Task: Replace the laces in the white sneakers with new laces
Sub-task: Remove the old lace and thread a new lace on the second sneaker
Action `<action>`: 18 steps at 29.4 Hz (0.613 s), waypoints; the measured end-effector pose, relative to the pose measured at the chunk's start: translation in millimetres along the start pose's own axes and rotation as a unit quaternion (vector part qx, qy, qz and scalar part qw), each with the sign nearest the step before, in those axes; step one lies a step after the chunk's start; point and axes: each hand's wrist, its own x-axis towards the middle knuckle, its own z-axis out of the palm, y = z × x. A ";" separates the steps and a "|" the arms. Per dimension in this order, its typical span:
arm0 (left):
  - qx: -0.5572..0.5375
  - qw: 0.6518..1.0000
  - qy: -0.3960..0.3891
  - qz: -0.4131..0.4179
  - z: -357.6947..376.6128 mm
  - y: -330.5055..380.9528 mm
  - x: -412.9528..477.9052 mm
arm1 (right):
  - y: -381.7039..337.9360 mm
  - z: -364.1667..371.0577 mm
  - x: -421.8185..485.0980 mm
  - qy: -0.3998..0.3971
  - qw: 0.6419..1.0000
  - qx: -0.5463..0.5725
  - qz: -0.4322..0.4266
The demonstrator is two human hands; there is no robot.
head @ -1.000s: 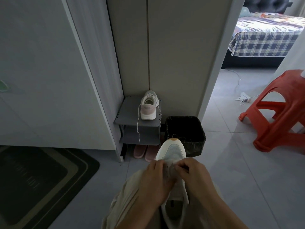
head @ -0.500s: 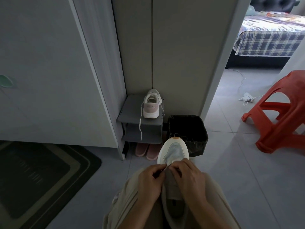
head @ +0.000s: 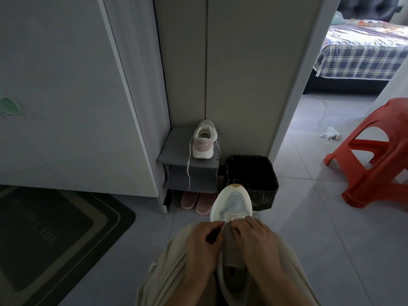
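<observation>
The white sneaker [head: 231, 204] lies on the person's lap, across the beige trousers [head: 167, 272]. Its toe points away from the body and its opening faces up. The toe cap projects past the knees, in front of the black bin [head: 251, 180].

Both hands meet at the front of the lacing area, just behind the toe cap.
- The left hand [head: 203, 244] has its fingers curled, with thumb and fingertips closed on the left edge of the throat. The grip is narrow and holds the sneaker.
- The right hand [head: 254, 239] has its fingers bent over the tongue and the right edge. The grip is narrow and also holds the sneaker.
- Whether a lace runs between the fingers cannot be told.

The second sneaker [head: 204, 140] stands on the top shelf of the grey shoe rack [head: 176, 151], heel toward the camera. A white lace [head: 188, 171] hangs from it down over the front of the shelf.

A pair of pink slippers [head: 197, 200] sits on the floor under the rack. The bin stands just beside the rack on its right and is lined with a dark bag.

A dark doormat [head: 44, 235] lies on the tiled floor to the left. An orange plastic stool [head: 375, 151] stands to the right. A bed [head: 362, 54] with a plaid cover shows through the doorway beyond.
</observation>
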 end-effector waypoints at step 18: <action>-0.015 1.000 0.008 0.006 -0.7 -4.2 2.8 | -4.2 33.3 3.5 0.220 0.973 0.074 -0.003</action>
